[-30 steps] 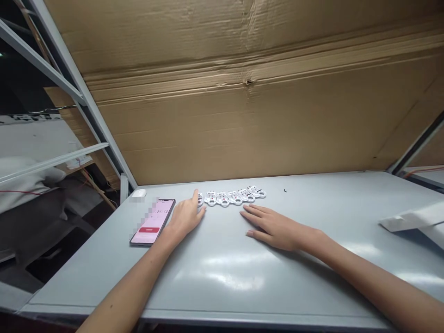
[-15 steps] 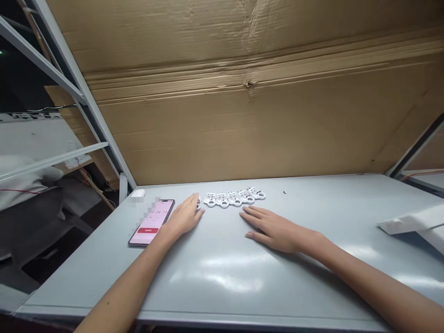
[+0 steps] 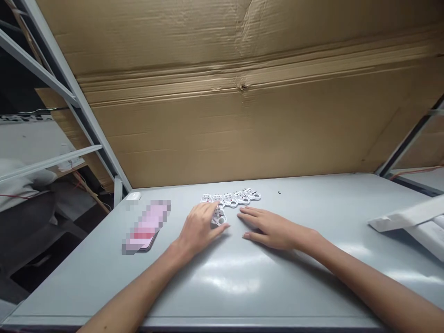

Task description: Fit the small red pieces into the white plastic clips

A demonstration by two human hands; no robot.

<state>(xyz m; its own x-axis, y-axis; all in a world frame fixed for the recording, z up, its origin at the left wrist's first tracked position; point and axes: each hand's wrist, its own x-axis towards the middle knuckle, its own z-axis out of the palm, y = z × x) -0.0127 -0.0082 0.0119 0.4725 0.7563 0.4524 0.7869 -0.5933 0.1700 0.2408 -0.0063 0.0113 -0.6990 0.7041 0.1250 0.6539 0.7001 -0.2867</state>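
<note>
My left hand (image 3: pixel 199 226) curves around one white plug adapter (image 3: pixel 220 218) with a ring at its end, fingers on the far side and thumb on the near side. That piece lies just in front of a row of several similar white plug adapters (image 3: pixel 230 200), and my fingertips partly cover the row's left end. To the right, my right hand (image 3: pixel 268 226) rests palm down on the grey tabletop (image 3: pixel 263 286). Its fingers are spread, hold nothing and stop short of the row.
A phone (image 3: pixel 147 229) with a pink screen lies on the left, with a small white case (image 3: pixel 133 196) behind it. White folded pieces (image 3: pixel 409 219) sit at the right. A tiny black bit (image 3: pixel 279 192) lies behind my right hand. Cardboard (image 3: pixel 243 138) walls off the back.
My left hand has slid right, bringing one plug adapter from the row's left end to just in front of it. My right hand stays in place. The view has shifted slightly.
</note>
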